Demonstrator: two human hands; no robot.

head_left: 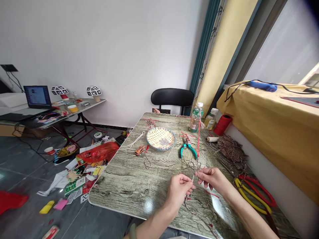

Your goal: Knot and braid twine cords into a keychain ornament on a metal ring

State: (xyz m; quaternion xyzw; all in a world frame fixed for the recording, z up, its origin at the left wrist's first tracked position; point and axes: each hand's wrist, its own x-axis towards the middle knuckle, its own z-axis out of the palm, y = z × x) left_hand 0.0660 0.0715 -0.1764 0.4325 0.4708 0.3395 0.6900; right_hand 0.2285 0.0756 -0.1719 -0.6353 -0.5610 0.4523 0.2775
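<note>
My left hand (178, 191) pinches a thin brownish cord (194, 165) near the front of the wood-patterned table (134, 186). Close beside it, my right hand (213, 179) has its fingers closed on the same cord, which loops between and above the fingertips. From the loops a taut red cord (198, 139) runs up to a green-labelled bottle (195, 119). Just beyond my hands lie teal-handled pliers (188, 151). Loose cord ends hang below my left fingers; the exact shape of the knot is too small to make out.
A woven basket (152, 141) with small beads and an orange toy car (140, 150) are further left. Along the right stand a red thread spool (222, 124), a brown cord bundle (231, 149) and red-and-yellow-handled tools (254, 196). A black chair (171, 97) is behind the table.
</note>
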